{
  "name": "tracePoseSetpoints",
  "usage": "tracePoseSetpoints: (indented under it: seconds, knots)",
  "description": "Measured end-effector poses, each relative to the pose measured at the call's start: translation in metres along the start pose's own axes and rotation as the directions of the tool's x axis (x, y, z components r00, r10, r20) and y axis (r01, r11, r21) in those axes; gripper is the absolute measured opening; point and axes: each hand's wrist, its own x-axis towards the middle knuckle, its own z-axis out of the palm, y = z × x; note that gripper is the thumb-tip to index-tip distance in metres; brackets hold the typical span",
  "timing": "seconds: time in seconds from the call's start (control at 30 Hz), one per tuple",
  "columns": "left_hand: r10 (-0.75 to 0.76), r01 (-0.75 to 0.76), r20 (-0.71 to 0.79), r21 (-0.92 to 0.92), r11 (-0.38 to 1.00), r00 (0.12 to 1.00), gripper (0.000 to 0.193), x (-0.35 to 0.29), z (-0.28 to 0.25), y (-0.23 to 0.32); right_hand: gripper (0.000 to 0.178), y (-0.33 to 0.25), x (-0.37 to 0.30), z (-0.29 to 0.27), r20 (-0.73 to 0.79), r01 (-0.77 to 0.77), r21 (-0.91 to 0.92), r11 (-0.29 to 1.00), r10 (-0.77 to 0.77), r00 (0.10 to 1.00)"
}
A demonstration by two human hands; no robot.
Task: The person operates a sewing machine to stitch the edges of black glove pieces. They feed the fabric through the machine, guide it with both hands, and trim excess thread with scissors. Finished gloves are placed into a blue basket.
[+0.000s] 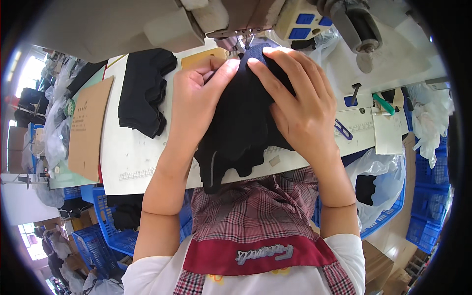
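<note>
A black fabric piece [236, 118] with a scalloped lower edge lies under the sewing machine [172, 32] and hangs over the table's front edge. My left hand [199, 93] pinches its left side between thumb and fingers, close to the presser foot [242, 45]. On the other side my right hand [305, 98] lies with fingers spread, its fingertips pressing the cloth and a dark blue patch [256, 51] by the needle area. Left of my left hand rests a stack of black cut pieces [142, 93], also wavy-edged. The needle tip is too small to make out.
Blue-handled thread snips [343, 129] lie right of my right wrist, with a green-handled tool [383, 104] farther right. A cardboard sheet [88, 129] stands at the left. Blue baskets [115, 231] flank me below the white table [140, 162]; the right one holds a plastic bag [388, 179].
</note>
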Motion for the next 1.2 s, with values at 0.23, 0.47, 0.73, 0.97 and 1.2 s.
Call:
tracePoseSetpoints:
  seconds: [0.23,0.47,0.73,0.97,1.2]
  knots:
    - [-0.008,0.008,-0.008,-0.021,1.000,1.000,0.021,0.001,0.000,-0.001,0.041,-0.002,0.002,0.001,-0.016,-0.008,0.003,1.000,0.008,1.000]
    - [0.009,-0.008,0.030,-0.034,0.999,1.000,0.020,0.005,-0.002,-0.003,0.039,-0.003,0.003,0.001,-0.009,0.001,-0.037,0.999,-0.001,1.000]
    - [0.014,-0.046,0.208,0.150,0.988,0.978,0.026,0.014,-0.026,0.001,0.040,-0.007,-0.001,0.003,-0.033,0.011,-0.027,1.000,-0.012,0.999]
    - [-0.105,0.067,0.312,0.130,0.989,0.944,0.033,0.001,-0.040,0.008,0.042,-0.015,-0.008,0.000,-0.007,0.003,-0.022,1.000,-0.003,1.000]
    - [-0.089,0.055,0.287,0.126,0.991,0.954,0.035,0.006,-0.041,0.001,0.043,-0.011,-0.004,0.007,-0.052,0.003,-0.024,1.000,-0.004,0.999]
